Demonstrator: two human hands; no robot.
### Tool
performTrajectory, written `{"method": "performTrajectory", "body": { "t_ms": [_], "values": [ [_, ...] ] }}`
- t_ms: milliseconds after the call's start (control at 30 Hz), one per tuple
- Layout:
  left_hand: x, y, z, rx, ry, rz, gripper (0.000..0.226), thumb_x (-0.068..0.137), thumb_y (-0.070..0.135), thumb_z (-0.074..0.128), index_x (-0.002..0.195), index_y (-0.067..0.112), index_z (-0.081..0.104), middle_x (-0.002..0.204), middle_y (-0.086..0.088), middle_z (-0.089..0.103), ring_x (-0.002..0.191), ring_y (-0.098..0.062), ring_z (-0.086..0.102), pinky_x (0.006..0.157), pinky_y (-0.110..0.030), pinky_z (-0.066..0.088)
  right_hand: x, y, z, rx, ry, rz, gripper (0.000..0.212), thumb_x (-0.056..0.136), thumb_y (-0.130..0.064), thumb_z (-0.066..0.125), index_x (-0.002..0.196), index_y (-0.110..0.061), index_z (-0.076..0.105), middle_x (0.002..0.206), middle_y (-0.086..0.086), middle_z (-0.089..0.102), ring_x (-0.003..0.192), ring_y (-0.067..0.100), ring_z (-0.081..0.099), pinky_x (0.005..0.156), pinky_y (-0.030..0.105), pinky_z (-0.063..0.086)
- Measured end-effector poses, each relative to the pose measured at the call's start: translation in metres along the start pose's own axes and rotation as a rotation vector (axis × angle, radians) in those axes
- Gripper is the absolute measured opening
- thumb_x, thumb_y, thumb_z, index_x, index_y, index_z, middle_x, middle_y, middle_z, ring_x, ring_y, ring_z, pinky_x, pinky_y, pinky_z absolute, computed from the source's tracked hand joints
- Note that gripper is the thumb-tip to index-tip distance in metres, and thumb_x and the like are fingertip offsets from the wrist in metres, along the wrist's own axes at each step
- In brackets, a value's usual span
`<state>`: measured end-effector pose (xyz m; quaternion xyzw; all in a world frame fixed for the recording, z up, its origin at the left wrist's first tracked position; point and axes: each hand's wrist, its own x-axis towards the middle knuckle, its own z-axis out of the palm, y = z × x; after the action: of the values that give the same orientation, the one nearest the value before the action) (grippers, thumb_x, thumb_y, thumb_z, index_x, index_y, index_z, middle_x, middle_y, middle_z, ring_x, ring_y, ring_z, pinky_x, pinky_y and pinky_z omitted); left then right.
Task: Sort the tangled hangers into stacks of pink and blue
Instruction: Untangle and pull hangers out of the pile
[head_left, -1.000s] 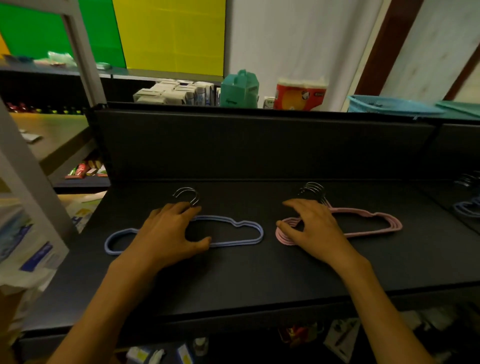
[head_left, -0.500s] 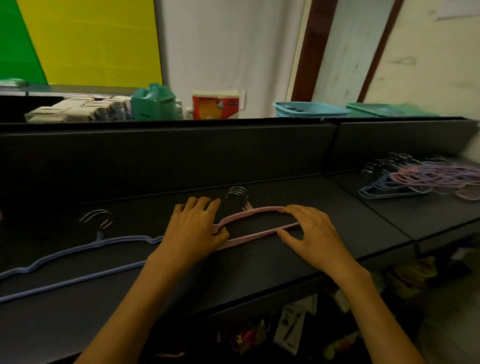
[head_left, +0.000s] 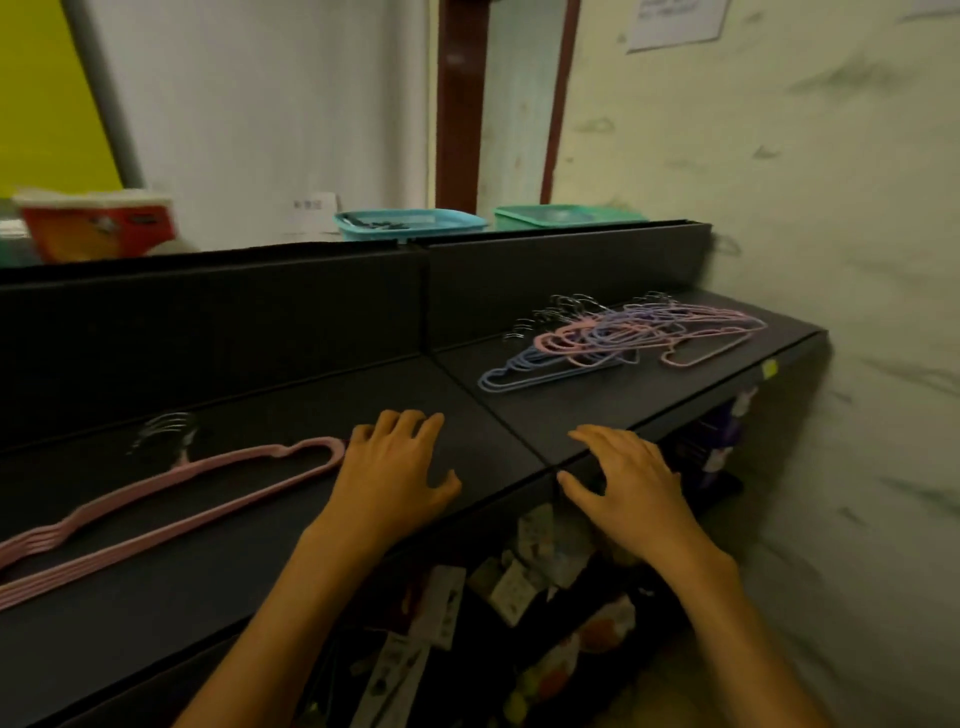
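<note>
Pink stack (head_left: 171, 493) now lies alone on the bench (head_left: 260, 561); both hands have come off it. Left hand (head_left: 395, 467) and right hand (head_left: 623, 483) hover spread and empty, shifted toward the tangled pile (head_left: 623, 338) further right, likely for the next hanger.

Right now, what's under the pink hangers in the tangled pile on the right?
Blue hangers lie under the pink hangers, their ends poking out at the pile's left. Metal hooks show behind. How many blue ones lie underneath is hidden by the tangle.
</note>
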<state>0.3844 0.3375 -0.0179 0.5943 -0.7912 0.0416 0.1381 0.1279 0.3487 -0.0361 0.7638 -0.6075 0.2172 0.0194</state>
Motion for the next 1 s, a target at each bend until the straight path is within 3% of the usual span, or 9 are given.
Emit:
{"method": "performTrajectory", "body": {
  "t_ms": [500,733,1000],
  "values": [
    [0.175,0.163,0.078,-0.026,0.016,0.190,0.074,0.085,0.058,0.045,0.147,0.023,0.025,0.147,0.000,0.033,0.134,-0.021,0.028,0.106,-0.041,0.028,0.026,0.228,-0.028,-0.064,0.061,0.210,0.056,0.085,-0.055,0.051,0.133,-0.027,0.047,0.136,-0.008,0.049,0.126,0.012,0.041,0.104,0.029,0.028],
    [0.285,0.211,0.104,-0.038,0.043,0.123,0.076,0.084,0.061,0.048,0.146,0.027,0.023,0.150,0.000,0.029,0.137,-0.023,0.022,0.111,-0.044,0.022,0.109,0.326,-0.042,-0.080,0.013,0.205,0.055,0.087,-0.051,0.054,0.136,-0.028,0.043,0.139,-0.007,0.045,0.130,0.013,0.037,0.108,0.031,0.026],
    [0.358,0.223,0.113,0.051,0.033,0.011,0.077,0.085,0.062,0.046,0.147,0.025,0.020,0.151,-0.003,0.025,0.137,-0.024,0.023,0.112,-0.044,0.022,0.195,0.390,-0.031,0.001,-0.024,0.126,0.057,0.086,-0.050,0.057,0.136,-0.026,0.044,0.140,-0.005,0.045,0.131,0.014,0.037,0.109,0.032,0.026]
  ]
}}
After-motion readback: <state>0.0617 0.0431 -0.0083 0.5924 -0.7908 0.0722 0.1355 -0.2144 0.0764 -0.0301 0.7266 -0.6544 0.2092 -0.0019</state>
